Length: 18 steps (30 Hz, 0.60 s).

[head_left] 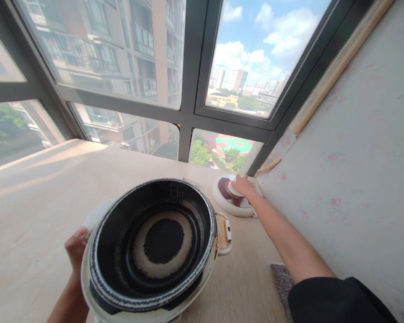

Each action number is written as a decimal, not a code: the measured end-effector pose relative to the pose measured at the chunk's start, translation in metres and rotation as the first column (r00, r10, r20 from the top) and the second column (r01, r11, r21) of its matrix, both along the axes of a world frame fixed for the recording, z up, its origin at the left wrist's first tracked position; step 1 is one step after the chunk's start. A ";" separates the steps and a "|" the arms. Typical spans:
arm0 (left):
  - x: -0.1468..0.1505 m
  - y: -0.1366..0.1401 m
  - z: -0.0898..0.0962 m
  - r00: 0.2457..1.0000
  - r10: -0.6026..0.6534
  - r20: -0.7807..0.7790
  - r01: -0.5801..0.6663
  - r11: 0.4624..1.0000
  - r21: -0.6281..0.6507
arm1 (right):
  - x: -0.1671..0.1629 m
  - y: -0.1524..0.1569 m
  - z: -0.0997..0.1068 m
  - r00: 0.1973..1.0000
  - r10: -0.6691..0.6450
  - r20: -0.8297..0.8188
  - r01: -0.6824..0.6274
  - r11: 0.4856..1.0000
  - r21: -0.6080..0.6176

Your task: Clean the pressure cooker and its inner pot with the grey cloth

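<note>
A rice cooker (87,276) with a white body stands in front of me without its lid. Its black inner pot (164,240) has a worn, pale ring on the bottom and a scuffed rim. At the cooker's left side, my left hand (76,246) has its thumb closed over a pale whitish piece (99,215); the other fingers are mostly hidden. My right arm reaches to the far right, where my right hand (242,185) grips the knob in the middle of a round white lid (227,204) with a shiny top. The lid rests on the pale surface by the window.
The cooker's side handle (226,233) juts out to the right, stained brown. Beyond the marbled surface (30,215) rise grey window frames (188,76). A flowered wall (353,179) closes off the right. A grey-brown mat (281,280) lies below my right forearm.
</note>
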State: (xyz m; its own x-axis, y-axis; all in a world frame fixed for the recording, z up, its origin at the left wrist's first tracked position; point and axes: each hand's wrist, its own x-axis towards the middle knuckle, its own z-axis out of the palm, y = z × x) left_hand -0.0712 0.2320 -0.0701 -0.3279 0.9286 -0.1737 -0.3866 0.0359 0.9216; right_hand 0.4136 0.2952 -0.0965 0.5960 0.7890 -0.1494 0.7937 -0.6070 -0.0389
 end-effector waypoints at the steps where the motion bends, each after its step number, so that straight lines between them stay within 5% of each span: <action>1: 0.003 -0.001 0.005 0.999 0.042 -0.013 -0.042 0.999 0.019 | 0.001 -0.001 0.000 1.000 0.014 0.003 -0.014 1.000 -0.002; 7: 0.012 -0.008 0.024 0.992 0.100 -0.073 -0.100 0.995 0.012 | -0.002 -0.016 -0.002 0.991 0.121 0.057 -0.123 0.992 0.029; 18: 0.010 -0.022 0.021 0.991 -0.125 0.057 0.125 0.992 0.005 | -0.026 -0.063 -0.010 0.997 0.029 0.077 -0.042 0.983 0.180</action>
State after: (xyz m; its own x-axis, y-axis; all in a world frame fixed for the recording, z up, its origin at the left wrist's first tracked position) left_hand -0.0614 0.2098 -0.0489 -0.1987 0.9620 -0.1871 -0.4310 0.0856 0.8983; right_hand 0.3873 0.2318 -0.1065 0.5714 0.8196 0.0413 0.8193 -0.5668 -0.0866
